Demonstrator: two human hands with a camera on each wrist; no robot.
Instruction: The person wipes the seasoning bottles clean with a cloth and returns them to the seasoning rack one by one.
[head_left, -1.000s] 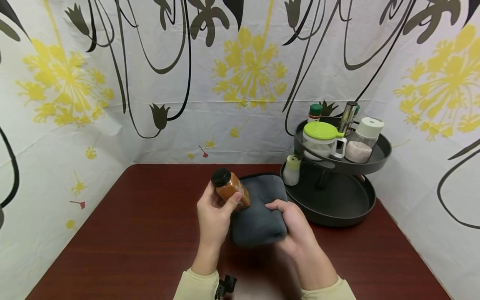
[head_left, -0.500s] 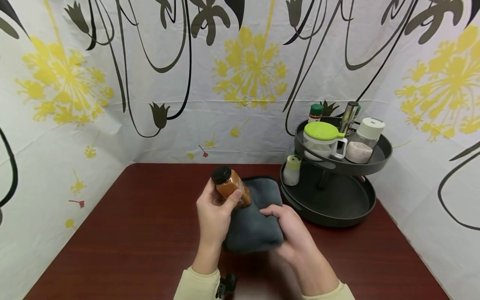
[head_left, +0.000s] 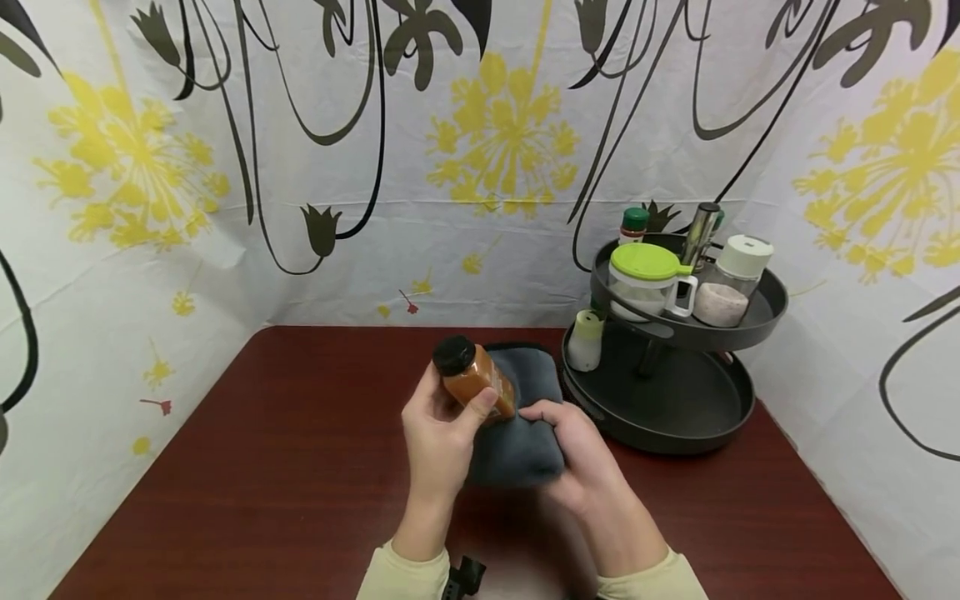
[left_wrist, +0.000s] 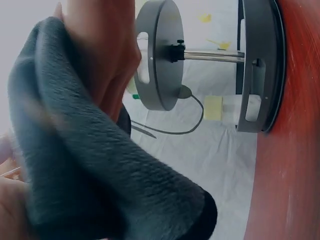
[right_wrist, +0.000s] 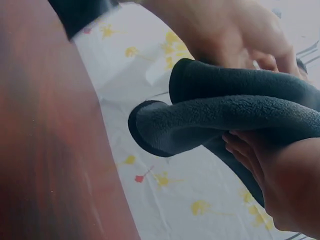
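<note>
My left hand (head_left: 441, 433) grips a small spice bottle (head_left: 480, 380) with a black cap and orange-brown contents, tilted with its cap toward the upper left. Behind and below the bottle lies a folded dark grey cloth (head_left: 525, 454), which my right hand (head_left: 588, 450) holds at its right edge, thumb on top and the other fingers underneath. The bottle's lower end overlaps the cloth in the head view. Both wrist views show the fleecy cloth (left_wrist: 100, 145) hanging in folds between the hands; there the bottle is mostly hidden.
A two-tier black rack (head_left: 675, 400) stands at the back right of the dark red table (head_left: 262, 467). Its upper tier bears a green-lidded jar (head_left: 645, 279), a white-capped jar (head_left: 731, 283) and a green-capped bottle (head_left: 633, 223). A small shaker (head_left: 585, 342) sits on the lower tier.
The left hand and the bottle have shifted slightly to the right. The cloth moved down and left, then back up a little, with the right hand still holding it.
</note>
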